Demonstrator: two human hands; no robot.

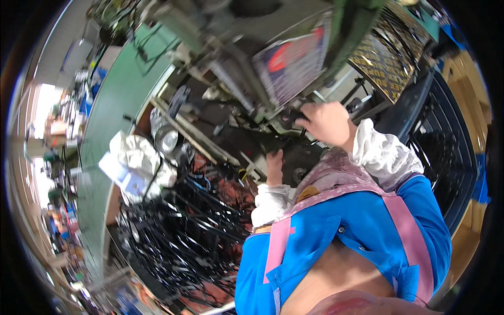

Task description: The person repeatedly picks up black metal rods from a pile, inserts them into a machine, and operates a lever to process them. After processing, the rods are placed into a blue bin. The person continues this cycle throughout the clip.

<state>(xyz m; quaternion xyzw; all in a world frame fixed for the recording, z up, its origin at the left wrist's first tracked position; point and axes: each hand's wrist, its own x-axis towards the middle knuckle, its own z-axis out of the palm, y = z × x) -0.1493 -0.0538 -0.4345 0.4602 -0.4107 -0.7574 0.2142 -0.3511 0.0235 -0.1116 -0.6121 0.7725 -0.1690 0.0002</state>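
A: In the head view, where is the right hand [326, 123]?

B: It is at two o'clock from the centre, its fingers bent, their tips at a small dark part [290, 119] low on a green machine [231, 31]. I can't tell whether they pinch that part or only touch it.

A: And the left hand [274, 164]?

B: Just below the centre, toward four o'clock, beside a pale block [254, 167]. It's blurred; I can't tell whether it is spread or gripping something.

A: Where does the machine stand?

B: It fills twelve o'clock, with a poster [294, 65] bearing a red shape on its front.

A: What lies around the hands?

B: A tangled heap of glossy black strips [178, 226] between seven and eight o'clock, and a crumpled white cloth [139, 155] at nine with a clear container [168, 139] just beside it. The green tabletop [113, 115] stretches beyond, toward ten. Near three o'clock stands a dark ribbed crate [443, 118]; near two, a dark sheet [386, 60] with yellowish print.
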